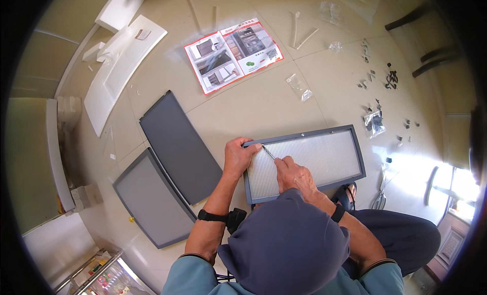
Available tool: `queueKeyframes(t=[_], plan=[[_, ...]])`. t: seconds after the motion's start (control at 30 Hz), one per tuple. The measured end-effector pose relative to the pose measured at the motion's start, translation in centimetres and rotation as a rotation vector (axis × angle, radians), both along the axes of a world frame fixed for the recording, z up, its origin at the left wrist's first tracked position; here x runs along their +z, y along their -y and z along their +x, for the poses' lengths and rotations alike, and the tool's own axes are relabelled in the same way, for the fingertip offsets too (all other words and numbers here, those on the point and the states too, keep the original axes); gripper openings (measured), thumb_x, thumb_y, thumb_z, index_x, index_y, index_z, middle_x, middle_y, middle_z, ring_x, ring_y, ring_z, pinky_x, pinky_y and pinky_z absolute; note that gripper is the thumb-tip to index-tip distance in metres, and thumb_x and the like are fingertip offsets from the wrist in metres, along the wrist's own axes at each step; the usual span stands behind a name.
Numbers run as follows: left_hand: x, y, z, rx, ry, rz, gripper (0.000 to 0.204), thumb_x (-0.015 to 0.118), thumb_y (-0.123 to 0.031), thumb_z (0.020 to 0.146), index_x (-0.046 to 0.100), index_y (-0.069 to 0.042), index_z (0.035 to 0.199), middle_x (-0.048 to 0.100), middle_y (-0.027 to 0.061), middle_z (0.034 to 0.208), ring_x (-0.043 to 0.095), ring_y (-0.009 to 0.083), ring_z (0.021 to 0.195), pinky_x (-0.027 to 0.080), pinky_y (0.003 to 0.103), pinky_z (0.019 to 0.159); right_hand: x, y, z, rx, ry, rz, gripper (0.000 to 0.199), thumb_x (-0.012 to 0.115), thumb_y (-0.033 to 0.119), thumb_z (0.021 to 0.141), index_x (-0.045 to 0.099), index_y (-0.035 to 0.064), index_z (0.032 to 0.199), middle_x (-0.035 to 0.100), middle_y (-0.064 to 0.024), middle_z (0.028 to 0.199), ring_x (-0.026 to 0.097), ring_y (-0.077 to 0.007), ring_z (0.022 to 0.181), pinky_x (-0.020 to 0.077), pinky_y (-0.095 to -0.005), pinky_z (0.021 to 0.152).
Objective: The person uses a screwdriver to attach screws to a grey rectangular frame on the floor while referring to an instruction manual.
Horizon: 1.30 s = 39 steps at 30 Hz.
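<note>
A ribbed, translucent panel in a dark grey frame lies in front of me, slightly tilted in the view. At its far left corner, the fingers and thumb of my left hand grip the frame. My right hand, over the panel, is closed round a thin-shafted tool that looks like a screwdriver. Its tip meets the frame's far edge beside my left thumb. The tool's handle is hidden in my right fist. A small fitting sits farther along that same frame edge. My cap hides part of the near edge.
To the left lie a dark grey panel and a framed grey panel. A printed sheet and a clear plastic bag are beyond. Small dark parts, a bag of parts and scissors lie right.
</note>
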<state>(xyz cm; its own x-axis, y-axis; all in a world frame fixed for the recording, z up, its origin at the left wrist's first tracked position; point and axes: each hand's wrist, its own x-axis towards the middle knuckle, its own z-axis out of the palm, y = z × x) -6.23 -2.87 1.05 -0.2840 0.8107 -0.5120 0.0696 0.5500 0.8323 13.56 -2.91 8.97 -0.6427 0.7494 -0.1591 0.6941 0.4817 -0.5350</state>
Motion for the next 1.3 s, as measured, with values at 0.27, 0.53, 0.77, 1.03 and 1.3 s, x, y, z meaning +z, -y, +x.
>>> queueKeyframes(t=[0.27, 0.53, 0.77, 1.03, 1.3], plan=[[-0.2, 0.3, 0.2, 0.020, 0.001, -0.004, 0.027, 0.078, -0.012, 0.078, 0.070, 0.007, 0.095, 0.067, 0.0049, 0.077, 0.059, 0.0101, 0.065, 0.049, 0.026, 0.059, 0.6, -0.1, -0.4, 0.044, 0.106, 0.005, 0.031, 0.057, 0.008, 0.085, 0.055, -0.0080, 0.111, 0.057, -0.0184, 0.094, 0.067, -0.0319, 0.069, 0.0575, -0.0375, 0.061], [-0.3, 0.7, 1.5, 0.059, -0.059, 0.034, 0.030, 0.079, -0.018, 0.075, 0.071, 0.005, 0.093, 0.071, 0.0108, 0.079, 0.064, 0.0155, 0.070, 0.052, 0.030, 0.067, 0.6, 0.2, -0.2, 0.177, 0.221, 0.217, 0.025, 0.059, 0.008, 0.082, 0.057, -0.0074, 0.102, 0.057, -0.0155, 0.086, 0.067, -0.0241, 0.061, 0.0553, -0.0326, 0.049], [1.1, 0.4, 2.9, 0.057, -0.130, 0.062, 0.030, 0.078, -0.019, 0.076, 0.071, 0.005, 0.094, 0.071, 0.0121, 0.080, 0.064, 0.0157, 0.070, 0.052, 0.030, 0.067, 0.0, 1.3, -0.1, 0.076, 0.208, 0.312, 0.029, 0.059, 0.006, 0.082, 0.059, -0.0100, 0.106, 0.057, -0.0140, 0.080, 0.065, -0.0198, 0.055, 0.0529, -0.0292, 0.044], [1.1, 0.2, 5.0, 0.143, -0.083, 0.080, 0.029, 0.077, -0.017, 0.077, 0.070, 0.006, 0.094, 0.067, 0.0057, 0.077, 0.059, 0.0114, 0.069, 0.049, 0.028, 0.064, 0.9, 0.8, 0.3, -0.055, 0.220, 0.037, 0.060, 0.070, 0.030, 0.078, 0.052, -0.0098, 0.119, 0.058, -0.0185, 0.086, 0.068, -0.0311, 0.064, 0.0562, -0.0357, 0.054], [1.1, 0.0, 5.7, 0.127, -0.098, 0.141, 0.028, 0.076, -0.017, 0.078, 0.070, 0.005, 0.095, 0.068, 0.0055, 0.079, 0.059, 0.0115, 0.072, 0.050, 0.028, 0.067, -0.5, -0.4, 1.9, -0.610, -0.363, -0.535, 0.040, 0.060, 0.013, 0.092, 0.053, -0.0055, 0.126, 0.062, -0.0131, 0.088, 0.061, -0.0207, 0.057, 0.0490, -0.0360, 0.048]])
